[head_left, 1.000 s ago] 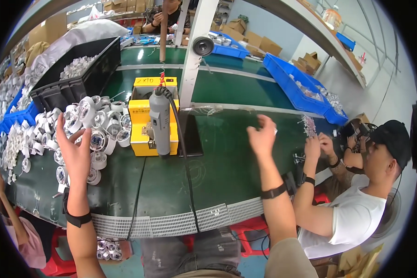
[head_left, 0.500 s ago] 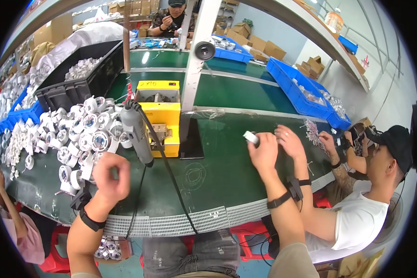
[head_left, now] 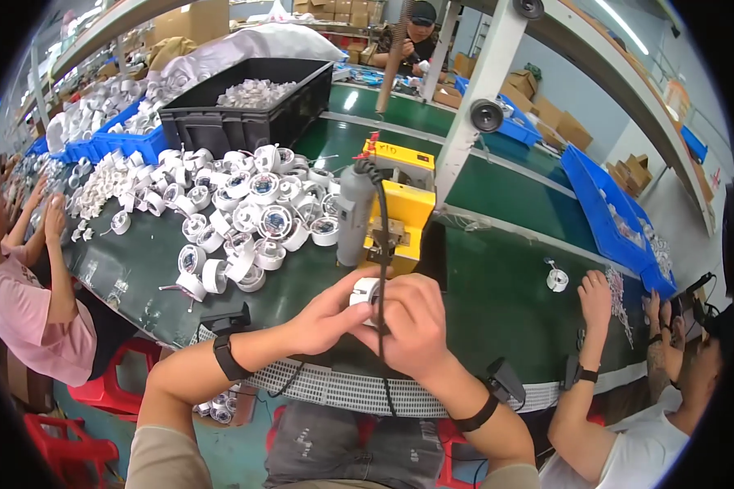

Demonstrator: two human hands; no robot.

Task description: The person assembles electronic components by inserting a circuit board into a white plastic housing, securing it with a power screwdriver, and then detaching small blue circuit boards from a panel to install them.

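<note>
Over the near part of the green desk (head_left: 497, 326), in the head view, the wearer's two hands met at a white round housing (head_left: 365, 290). The left hand (head_left: 328, 316) had its grip clamped on that housing, the thumb laid along its lower side. The right hand (head_left: 413, 324) was bent close against the housing's right side; whether its grip was clamped I could not tell, since its own curled fingers hid the contact. A black cable (head_left: 382, 253) ran down in front of the right fingers toward the slotted grey strip (head_left: 342, 393) along the desk's near edge. Each wrist wore a black band.

Just beyond the hands, a grey corded power tool (head_left: 355, 213) hung upright beside a yellow machine (head_left: 412, 210), overlapping its left side. To the left spread a heap of white round housings (head_left: 257, 213), some showing dark inner parts, with small white pieces (head_left: 106, 186) farther left. Behind the heap stood a black crate (head_left: 208, 134) holding pale pieces, and next to it a blue bin (head_left: 130, 147).

To the right, well apart from the hands, a single white housing (head_left: 557, 280) lay on the desk, near a co-worker's hand (head_left: 595, 295). A bundle of thin wires (head_left: 620, 303) lay just beside that hand, and a long blue tray (head_left: 599, 224) stood behind it.
</note>
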